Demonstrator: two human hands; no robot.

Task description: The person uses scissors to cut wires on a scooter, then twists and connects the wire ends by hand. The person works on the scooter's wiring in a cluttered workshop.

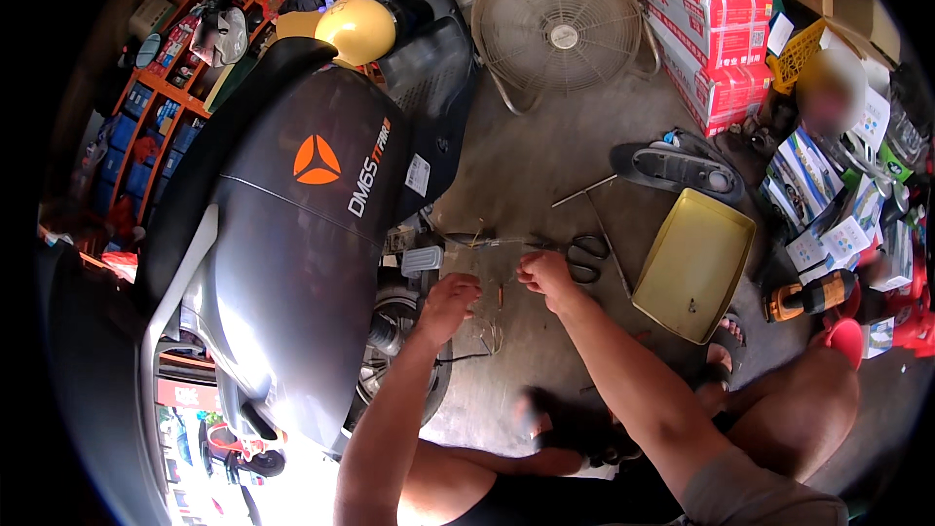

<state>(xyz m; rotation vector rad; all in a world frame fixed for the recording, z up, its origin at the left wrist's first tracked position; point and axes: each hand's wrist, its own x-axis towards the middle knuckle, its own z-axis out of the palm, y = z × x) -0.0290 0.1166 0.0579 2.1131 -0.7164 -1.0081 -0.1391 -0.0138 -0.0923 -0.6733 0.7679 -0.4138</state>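
The left hand's (448, 308) fingers curl loosely and the right hand's (547, 277) fold tighter; I cannot tell whether either grips anything. A thin, bent black cable (469, 357) lies below the left hand, beside the spoked wheel (375, 365). Loop-handled scissors (557, 246) rest by the right hand on rough grey floor (526, 161), near a shallow yellow tray (688, 253).

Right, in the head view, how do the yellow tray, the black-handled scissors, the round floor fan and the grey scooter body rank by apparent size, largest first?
1. Grey scooter body
2. Round floor fan
3. Yellow tray
4. Black-handled scissors

Apparent size only; nearness to the camera may enlarge the first.
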